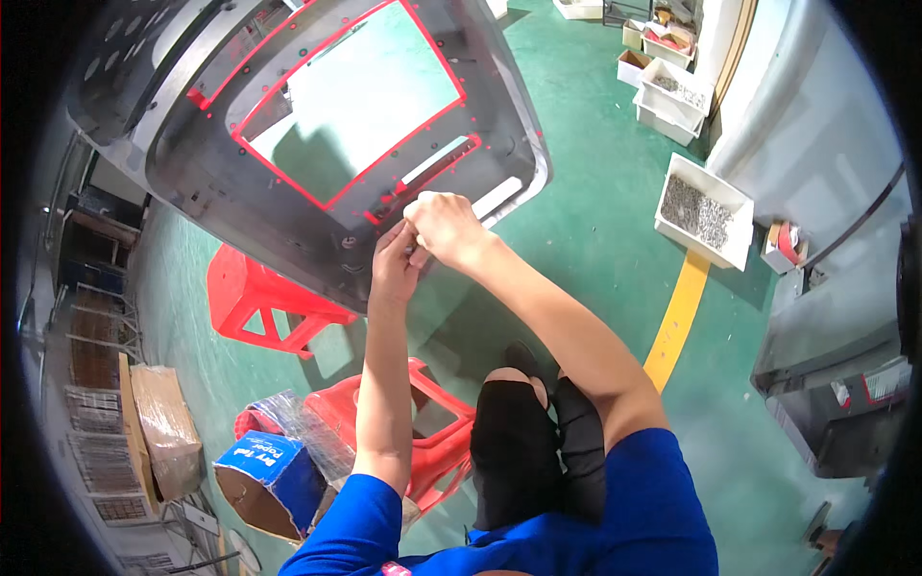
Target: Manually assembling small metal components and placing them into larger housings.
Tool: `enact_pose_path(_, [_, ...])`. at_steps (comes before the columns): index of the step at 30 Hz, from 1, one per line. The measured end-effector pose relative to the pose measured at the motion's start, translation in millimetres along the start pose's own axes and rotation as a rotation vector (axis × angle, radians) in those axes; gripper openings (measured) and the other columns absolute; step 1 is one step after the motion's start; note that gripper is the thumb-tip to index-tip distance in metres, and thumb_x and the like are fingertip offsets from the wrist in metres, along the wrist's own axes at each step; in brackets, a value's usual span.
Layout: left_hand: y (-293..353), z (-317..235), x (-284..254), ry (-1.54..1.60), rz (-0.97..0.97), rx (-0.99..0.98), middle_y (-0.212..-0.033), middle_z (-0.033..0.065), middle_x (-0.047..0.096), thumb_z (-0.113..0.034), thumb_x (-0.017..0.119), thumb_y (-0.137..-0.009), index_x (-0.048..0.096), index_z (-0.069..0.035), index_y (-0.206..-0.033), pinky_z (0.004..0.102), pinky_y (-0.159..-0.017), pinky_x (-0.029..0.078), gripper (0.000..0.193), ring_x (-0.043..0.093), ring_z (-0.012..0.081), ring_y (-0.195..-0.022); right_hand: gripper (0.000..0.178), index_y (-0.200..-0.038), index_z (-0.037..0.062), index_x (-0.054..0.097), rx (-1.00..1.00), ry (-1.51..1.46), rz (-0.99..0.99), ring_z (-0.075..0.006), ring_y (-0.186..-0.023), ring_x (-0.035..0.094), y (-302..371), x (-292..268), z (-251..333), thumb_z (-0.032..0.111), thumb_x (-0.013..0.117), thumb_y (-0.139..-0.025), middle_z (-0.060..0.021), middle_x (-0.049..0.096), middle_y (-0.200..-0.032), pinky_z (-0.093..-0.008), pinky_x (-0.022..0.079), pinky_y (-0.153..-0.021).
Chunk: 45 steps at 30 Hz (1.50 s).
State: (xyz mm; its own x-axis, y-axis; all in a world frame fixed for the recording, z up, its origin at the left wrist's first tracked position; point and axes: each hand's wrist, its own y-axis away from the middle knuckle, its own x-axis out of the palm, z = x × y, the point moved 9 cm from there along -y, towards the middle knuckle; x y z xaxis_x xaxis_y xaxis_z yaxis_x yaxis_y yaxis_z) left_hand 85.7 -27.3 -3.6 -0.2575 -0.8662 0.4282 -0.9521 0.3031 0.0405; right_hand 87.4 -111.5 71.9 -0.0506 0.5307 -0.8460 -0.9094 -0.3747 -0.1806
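Observation:
Both hands meet near the lower edge of a large dark grey panel (216, 182) that stands tilted ahead of me. Red edging (327, 205) frames its big four-sided opening, and a narrow slot (448, 157) beside it is also edged in red. My right hand (446, 228) is closed, its fingers curled against the left hand's fingertips. Just below and left of it, my left hand (394, 265) is closed in a pinch. Whatever lies between the fingers is hidden or too small to name.
Red plastic stools (230, 293) (444, 449) stand below the panel, with a blue cardboard box (279, 470) and clear plastic film beside them. At right, a white bin (740, 237) holds small metal parts, near stacked white bins (669, 123). A yellow floor line (678, 322) runs below.

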Motion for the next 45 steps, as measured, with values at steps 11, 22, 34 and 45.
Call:
enact_pose_path(11, [-13, -13, -25, -0.166, -0.021, -0.082, -0.064, -0.0027, 0.048, -0.016, 0.047, -0.093, 0.060, 0.003, -0.091, 0.0206, -0.046, 0.025, 0.022, 0.035, 0.0034, -0.051, 0.023, -0.084, 0.0030, 0.065, -0.252, -0.012, -0.294, -0.0213, -0.083, 0.064, 18, -10, 17, 0.014, 0.073, -0.066, -0.0076, 0.068, -0.082, -0.0346, 0.050, -0.070])
enact_pose_path(22, [-35, -16, -17, -0.249, 0.181, -0.162, -0.076, 0.0051, 0.063, -0.021, 0.044, -0.097, 0.061, 0.005, -0.109, 0.0175, -0.043, 0.023, 0.033, 0.029, 0.0004, -0.046, 0.012, -0.086, -0.0021, 0.068, -0.163, -0.660, -1.115, -0.0116, -0.072, 0.062, -15, -259, -81, 0.005, 0.070, -0.076, -0.0071, 0.068, -0.078, -0.0253, 0.048, -0.070])
enact_pose_path(34, [-65, -19, -21, -0.182, 0.193, -0.180, -0.077, 0.0060, 0.065, -0.020, 0.044, -0.098, 0.061, 0.003, -0.111, 0.0173, -0.042, 0.024, 0.032, 0.027, 0.0006, -0.044, 0.016, -0.084, 0.0009, 0.066, -0.393, -0.247, -1.161, -0.0184, -0.071, 0.064, -91, -270, -76, -0.005, 0.071, -0.070, -0.0071, 0.068, -0.085, -0.0266, 0.053, -0.063])
enact_pose_path(45, [-93, -30, -55, -0.277, -0.115, -0.204, -0.074, 0.0018, 0.063, -0.019, 0.041, -0.099, 0.061, 0.000, -0.109, 0.0179, -0.048, 0.030, 0.029, 0.038, 0.0013, -0.052, 0.016, -0.084, 0.0006, 0.067, -0.254, -0.336, -1.045, -0.0174, -0.073, 0.065, -148, -257, -89, -0.005, 0.072, -0.070, -0.0077, 0.068, -0.086, -0.0255, 0.053, -0.065])
